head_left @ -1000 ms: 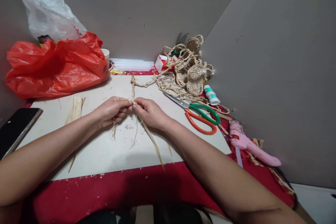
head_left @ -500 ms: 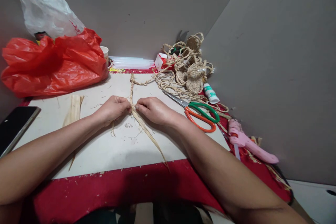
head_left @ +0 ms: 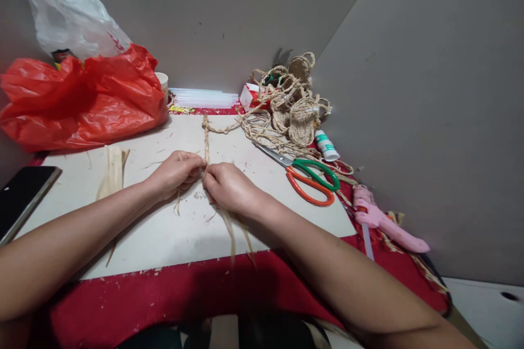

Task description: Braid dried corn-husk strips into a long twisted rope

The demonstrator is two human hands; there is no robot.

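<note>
A thin braided straw cord (head_left: 206,142) runs down the middle of the white board (head_left: 164,240) toward my fingers. My left hand (head_left: 178,173) pinches the lower end of the braid from the left side. Just beside it, my right hand (head_left: 229,186) is closed around the loose straw strands (head_left: 230,226), whose pale tails hang out below the palm toward the board's front edge. The fingertips of both hands nearly meet, and the exact crossing of the strands between them is hidden.
Scissors (head_left: 313,174) lie right of my hands, below a heap of braided straw coils (head_left: 302,120). Farther right are a white-green tube (head_left: 326,145) and a pink glue gun (head_left: 385,221). A red plastic bag (head_left: 85,103), flat straw strips (head_left: 114,169) and a phone (head_left: 28,196) sit left.
My right hand has shifted down and closed around the strands. The loose tails have spread apart and now hang steeper. My left hand stays at the braid.
</note>
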